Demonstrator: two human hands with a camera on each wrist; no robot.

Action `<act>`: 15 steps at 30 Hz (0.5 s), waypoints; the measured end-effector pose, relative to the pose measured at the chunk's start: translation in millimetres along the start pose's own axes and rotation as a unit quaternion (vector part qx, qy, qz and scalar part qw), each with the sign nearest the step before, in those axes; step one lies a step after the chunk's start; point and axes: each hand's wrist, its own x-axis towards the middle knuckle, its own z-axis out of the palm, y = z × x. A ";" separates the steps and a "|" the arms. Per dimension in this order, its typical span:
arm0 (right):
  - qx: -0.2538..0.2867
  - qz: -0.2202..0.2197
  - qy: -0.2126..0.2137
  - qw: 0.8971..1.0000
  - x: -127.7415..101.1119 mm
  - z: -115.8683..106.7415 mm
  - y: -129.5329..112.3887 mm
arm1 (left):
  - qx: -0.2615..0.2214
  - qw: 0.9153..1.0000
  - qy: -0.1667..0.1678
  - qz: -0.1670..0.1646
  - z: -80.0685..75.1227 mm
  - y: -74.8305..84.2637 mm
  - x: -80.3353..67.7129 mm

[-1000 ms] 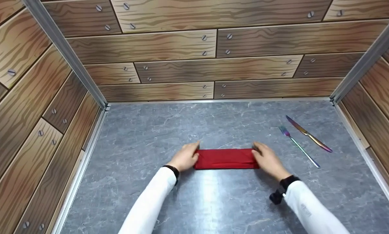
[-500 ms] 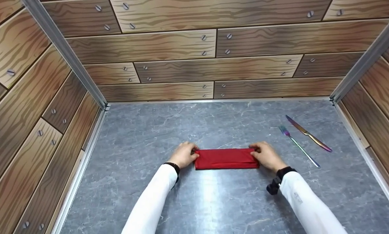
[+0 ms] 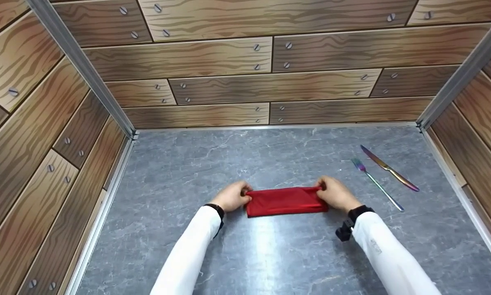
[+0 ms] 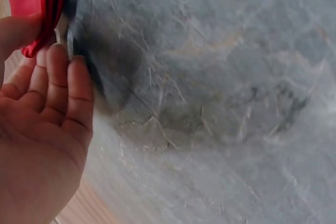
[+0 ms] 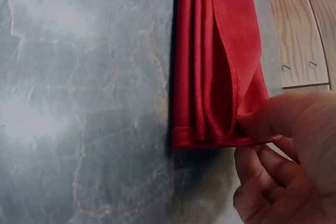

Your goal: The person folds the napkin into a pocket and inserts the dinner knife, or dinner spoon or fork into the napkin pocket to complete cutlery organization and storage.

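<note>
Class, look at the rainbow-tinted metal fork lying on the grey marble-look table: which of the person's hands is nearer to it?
Right. The right hand pinches the folded red cloth's end nearest the rainbow-tinted metal fork; the left hand pinches the cloth's far end, farther away.

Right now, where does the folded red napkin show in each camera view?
Head: red napkin at centre, between left hand and right hand.
Left wrist: top left corner, pinched above the fingers.
Right wrist: upper middle, its near end pinched.
Shared landmark: grey marble tabletop.
</note>
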 end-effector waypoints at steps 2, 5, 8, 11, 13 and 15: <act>0.010 0.002 0.005 1.000 -0.3 -1.5 -2.2 | -0.004 1.000 0.009 0.004 -3.6 1.6 0.3; 0.037 -0.002 0.028 0.999 -0.9 -3.6 -5.8 | 0.007 0.999 0.039 0.015 -9.4 5.1 1.5; 0.051 -0.017 0.074 0.996 -2.8 -5.8 -8.3 | 0.032 0.996 0.080 0.035 -13.3 8.4 2.2; 0.038 -0.038 0.122 0.991 -5.7 -5.1 -9.3 | 0.071 0.988 0.119 0.066 -12.8 9.0 0.4; 0.028 -0.059 0.139 0.988 -8.7 -1.9 -8.5 | 0.095 0.983 0.132 0.086 -10.4 7.3 -2.8; 0.010 -0.087 0.146 0.985 -13.1 2.9 -6.6 | 0.120 0.978 0.136 0.107 -6.5 3.8 -7.6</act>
